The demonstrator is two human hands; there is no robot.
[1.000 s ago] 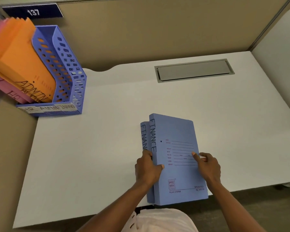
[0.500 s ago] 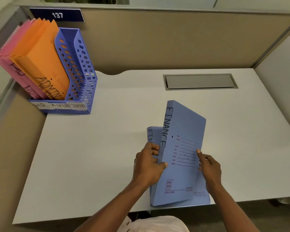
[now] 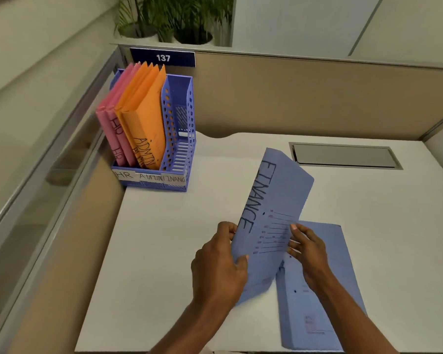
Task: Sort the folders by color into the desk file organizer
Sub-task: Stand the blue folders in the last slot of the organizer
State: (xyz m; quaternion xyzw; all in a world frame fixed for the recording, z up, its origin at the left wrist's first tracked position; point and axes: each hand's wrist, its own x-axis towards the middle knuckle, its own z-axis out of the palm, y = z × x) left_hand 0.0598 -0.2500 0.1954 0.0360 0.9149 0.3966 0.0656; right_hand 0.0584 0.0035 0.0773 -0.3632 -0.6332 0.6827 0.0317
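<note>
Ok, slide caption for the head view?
Left hand and right hand hold a blue FINANCE folder tilted over a second blue folder on the desk.

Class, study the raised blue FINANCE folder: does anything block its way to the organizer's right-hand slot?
Nothing visible does. Only bare desk lies between the raised folder and the organizer; its right-hand slot holds nothing, and the orange folders stand in the next slot.

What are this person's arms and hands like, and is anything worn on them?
Both are bare. The left hand and right hand have no gloves, and no rings show. The left forearm and right forearm are uncovered to the picture's bottom edge: no sleeve, watch or bracelet in view. The fingernails are short.
</note>
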